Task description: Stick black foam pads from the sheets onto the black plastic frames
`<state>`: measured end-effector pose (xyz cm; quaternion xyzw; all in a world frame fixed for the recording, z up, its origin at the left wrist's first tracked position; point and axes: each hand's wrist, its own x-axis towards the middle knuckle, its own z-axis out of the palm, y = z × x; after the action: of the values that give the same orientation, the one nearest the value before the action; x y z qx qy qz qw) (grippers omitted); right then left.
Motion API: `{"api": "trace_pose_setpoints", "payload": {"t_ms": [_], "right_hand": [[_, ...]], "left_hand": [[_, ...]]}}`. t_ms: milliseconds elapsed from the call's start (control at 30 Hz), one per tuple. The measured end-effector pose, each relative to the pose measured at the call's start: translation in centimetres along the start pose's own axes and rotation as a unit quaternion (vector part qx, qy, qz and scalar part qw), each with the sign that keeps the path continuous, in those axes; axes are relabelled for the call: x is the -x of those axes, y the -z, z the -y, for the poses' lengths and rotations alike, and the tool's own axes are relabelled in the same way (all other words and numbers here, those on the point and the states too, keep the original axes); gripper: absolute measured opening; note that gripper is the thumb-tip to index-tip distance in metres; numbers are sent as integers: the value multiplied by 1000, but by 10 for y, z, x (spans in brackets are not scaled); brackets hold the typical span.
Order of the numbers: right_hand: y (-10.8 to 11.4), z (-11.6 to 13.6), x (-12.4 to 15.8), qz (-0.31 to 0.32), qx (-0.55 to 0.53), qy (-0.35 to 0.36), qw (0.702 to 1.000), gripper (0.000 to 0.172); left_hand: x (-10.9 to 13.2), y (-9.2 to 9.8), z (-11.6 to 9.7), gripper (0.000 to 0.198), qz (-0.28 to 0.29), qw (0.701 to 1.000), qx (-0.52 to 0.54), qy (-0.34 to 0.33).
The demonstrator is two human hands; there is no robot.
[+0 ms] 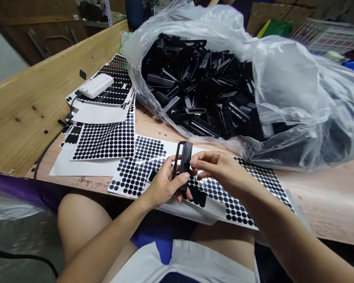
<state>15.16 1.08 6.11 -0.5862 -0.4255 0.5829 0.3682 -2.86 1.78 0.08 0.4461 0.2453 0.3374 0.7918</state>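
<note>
My left hand grips a black plastic part with a long open slot along one side and a textured face. The part stands tilted upward above the table's front edge. At its right side, the thumb and fingers of my right hand are pinched together, close against the part; anything between them is too small to make out. Beneath both hands lies a white sheet of round black stickers. A strip with larger black rounded stickers rests on that sheet, partly covered by my left hand.
A big clear plastic bag full of similar black parts takes up the table's back. More sticker sheets are stacked at left, under a white power bank with a black cable. A wooden board walls the left side.
</note>
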Motion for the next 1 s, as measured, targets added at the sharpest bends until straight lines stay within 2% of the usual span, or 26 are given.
{"api": "trace_pose_setpoints", "payload": {"t_ms": [200, 567, 867, 1000], "right_hand": [[-1, -1, -2, -3, 12, 22, 1000, 35], [-5, 2, 1, -15, 64, 60, 996, 37], [-7, 1, 5, -56, 186, 126, 973, 35], [-11, -4, 9, -80, 191, 155, 966, 37]], "left_hand": [[0, 0, -1, 63, 0, 1000, 1, -5], [0, 1, 1, 57, 5, 1000, 5, -6], [2, 1, 0, 57, -3, 1000, -4, -4], [1, 0, -1, 55, -5, 1000, -3, -4]]}}
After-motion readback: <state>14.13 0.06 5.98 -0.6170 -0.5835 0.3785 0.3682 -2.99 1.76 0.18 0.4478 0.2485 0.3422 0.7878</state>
